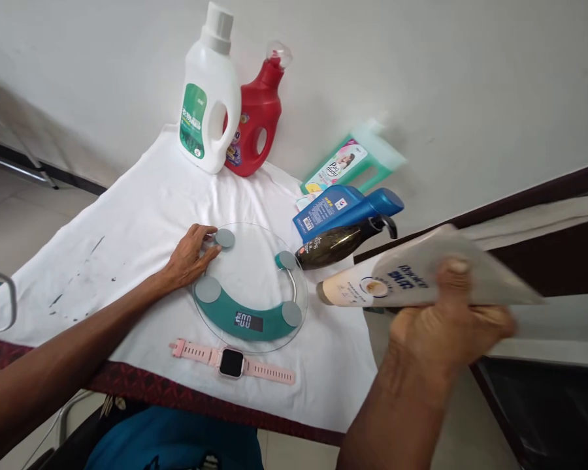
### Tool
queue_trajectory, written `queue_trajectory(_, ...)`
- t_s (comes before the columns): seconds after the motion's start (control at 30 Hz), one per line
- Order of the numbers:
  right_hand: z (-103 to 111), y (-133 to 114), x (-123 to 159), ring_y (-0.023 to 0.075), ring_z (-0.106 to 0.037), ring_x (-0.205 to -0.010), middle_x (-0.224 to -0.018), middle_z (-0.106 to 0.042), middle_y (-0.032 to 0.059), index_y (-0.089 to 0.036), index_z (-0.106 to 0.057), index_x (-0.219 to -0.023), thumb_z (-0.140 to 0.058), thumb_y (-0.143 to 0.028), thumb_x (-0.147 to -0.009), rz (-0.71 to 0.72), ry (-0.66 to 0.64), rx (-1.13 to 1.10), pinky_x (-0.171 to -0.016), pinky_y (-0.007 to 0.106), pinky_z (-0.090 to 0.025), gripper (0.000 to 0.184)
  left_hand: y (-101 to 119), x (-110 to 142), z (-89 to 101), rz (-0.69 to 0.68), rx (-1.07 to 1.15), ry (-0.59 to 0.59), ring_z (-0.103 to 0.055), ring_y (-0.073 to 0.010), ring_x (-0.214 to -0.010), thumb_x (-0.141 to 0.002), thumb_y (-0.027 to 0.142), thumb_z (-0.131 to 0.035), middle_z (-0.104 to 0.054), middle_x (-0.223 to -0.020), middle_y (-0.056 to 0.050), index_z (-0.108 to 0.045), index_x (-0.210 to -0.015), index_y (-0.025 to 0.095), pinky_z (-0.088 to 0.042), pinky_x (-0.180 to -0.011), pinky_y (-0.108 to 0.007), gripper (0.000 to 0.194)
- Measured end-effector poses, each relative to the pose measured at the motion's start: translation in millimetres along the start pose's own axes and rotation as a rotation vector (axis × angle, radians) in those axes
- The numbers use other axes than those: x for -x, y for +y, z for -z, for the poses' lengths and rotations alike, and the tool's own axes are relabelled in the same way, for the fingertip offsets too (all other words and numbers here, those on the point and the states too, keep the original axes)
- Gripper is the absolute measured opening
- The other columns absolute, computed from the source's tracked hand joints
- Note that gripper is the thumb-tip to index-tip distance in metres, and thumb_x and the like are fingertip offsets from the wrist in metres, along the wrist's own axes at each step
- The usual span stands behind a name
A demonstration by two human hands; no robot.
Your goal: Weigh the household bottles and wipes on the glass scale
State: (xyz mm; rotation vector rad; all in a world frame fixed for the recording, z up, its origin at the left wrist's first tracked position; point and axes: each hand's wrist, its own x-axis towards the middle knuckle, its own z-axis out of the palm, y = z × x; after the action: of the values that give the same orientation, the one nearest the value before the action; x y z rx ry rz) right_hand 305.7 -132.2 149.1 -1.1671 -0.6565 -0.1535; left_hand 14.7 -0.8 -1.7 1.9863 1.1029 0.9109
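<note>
My left hand [190,256] rests at the upper left edge of a round glass scale [247,261], thumb and fingers apart around a grey pad. The scale has a teal band and its display reads zero. My right hand [453,320] is closed around a white and beige Rejoice tube [396,277], thumb on top. The tube is held tilted beyond the right edge of the table, its narrow capped end toward the scale. In front of the scale lies a pink smartwatch [231,362], strap stretched out flat.
A white detergent bottle [208,78] and a red bottle [259,117] stand at the back of the cloth-covered table [127,222]. To the right are a green bottle [343,163], a blue bottle [347,209] and a dark pump bottle [340,245]. A wall rises behind.
</note>
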Motion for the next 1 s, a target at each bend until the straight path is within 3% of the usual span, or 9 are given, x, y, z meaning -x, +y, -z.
queue_trajectory(0.13, -32, -23, 18, 0.0292, -0.078, -0.107, -0.094, -0.077, 0.0024, -0.027, -0.080, -0.084, -0.090, -0.041, -0.079, -0.043, -0.212, -0.101, -0.101, 0.050, -0.068, 0.018, -1, 0, -0.8, 0.001, -0.003, -0.007, -0.073, -0.0277, -0.111, -0.102, 0.039, -0.060, -0.065, -0.126, -0.014, -0.062, -0.130, 0.017, -0.063, -0.094, -0.048, 0.036)
queue_trajectory(0.27, -63, -13, 49, 0.0251, -0.077, -0.104, -0.100, -0.078, 0.0047, -0.022, -0.079, -0.089, -0.088, -0.043, -0.080, -0.189, -0.337, -0.123, -0.098, 0.046, -0.067, 0.025, -2, 0, -1.9, -0.004, 0.008, -0.013, -0.073, -0.0272, -0.112, -0.102, 0.037, -0.060, -0.065, -0.128, -0.014, -0.061, -0.131, 0.017, -0.063, -0.095, -0.048, 0.035)
queue_trajectory(0.43, -76, -6, 73, 0.0250, -0.075, -0.103, -0.096, -0.075, 0.0033, -0.023, -0.080, -0.091, -0.088, -0.046, -0.082, -0.150, -0.405, -0.066, -0.096, 0.046, -0.066, 0.027, -1, 1, -4.1, -0.011, 0.025, -0.011, -0.072, -0.0260, -0.112, -0.104, 0.038, -0.058, -0.065, -0.128, -0.014, -0.061, -0.131, 0.017, -0.062, -0.094, -0.047, 0.034)
queue_trajectory(0.6, -57, 1, 69, 0.0292, -0.073, -0.108, -0.093, -0.070, 0.0044, -0.024, -0.072, -0.084, -0.080, -0.066, -0.082, -0.160, -0.494, -0.107, -0.094, 0.050, -0.064, 0.043, 1, 1, -3.1, 0.011, 0.021, -0.017, -0.072, -0.0261, -0.114, -0.102, 0.036, -0.060, -0.065, -0.131, -0.015, -0.061, -0.133, 0.017, -0.062, -0.095, -0.047, 0.036)
queue_trajectory(0.7, -32, 13, 63, 0.0292, -0.072, -0.108, -0.096, -0.069, 0.0069, -0.025, -0.070, -0.088, -0.054, -0.088, -0.087, -0.258, -0.530, -0.162, -0.092, 0.050, -0.063, 0.065, 2, 1, -2.0, 0.016, 0.017, -0.023, -0.072, -0.0258, -0.114, -0.102, 0.036, -0.060, -0.065, -0.131, -0.014, -0.061, -0.133, 0.017, -0.062, -0.095, -0.046, 0.036)
queue_trajectory(0.83, 5, 43, 63, 0.0223, -0.069, -0.079, -0.081, -0.064, 0.0064, -0.022, -0.070, -0.079, -0.020, -0.096, -0.091, -0.355, -0.338, 0.037, -0.076, 0.042, -0.061, 0.090, 1, 0, -1.9, 0.002, -0.009, -0.021, -0.071, -0.0252, -0.113, -0.102, 0.036, -0.060, -0.065, -0.129, -0.013, -0.061, -0.131, 0.019, -0.061, -0.098, -0.047, 0.034)
queue_trajectory(0.9, 20, 62, 68, 0.0189, -0.062, -0.064, -0.067, -0.058, 0.0045, -0.022, -0.064, -0.067, -0.015, -0.099, -0.090, -0.370, -0.239, 0.123, -0.066, 0.038, -0.056, 0.093, 0, -1, -2.1, -0.010, -0.020, -0.019, -0.071, -0.0249, -0.113, -0.101, 0.037, -0.060, -0.065, -0.129, -0.013, -0.062, -0.131, 0.018, -0.061, -0.099, -0.047, 0.035)
queue_trajectory(1.0, 32, 84, 80, 0.0169, -0.054, -0.054, -0.056, -0.051, 0.0025, -0.023, -0.060, -0.060, -0.015, -0.101, -0.087, -0.404, -0.195, 0.166, -0.056, 0.035, -0.047, 0.094, -1, -2, -2.1, -0.026, -0.037, -0.019, -0.071, -0.0246, -0.112, -0.101, 0.039, -0.061, -0.066, -0.128, -0.012, -0.062, -0.130, 0.018, -0.060, -0.100, -0.046, 0.036)
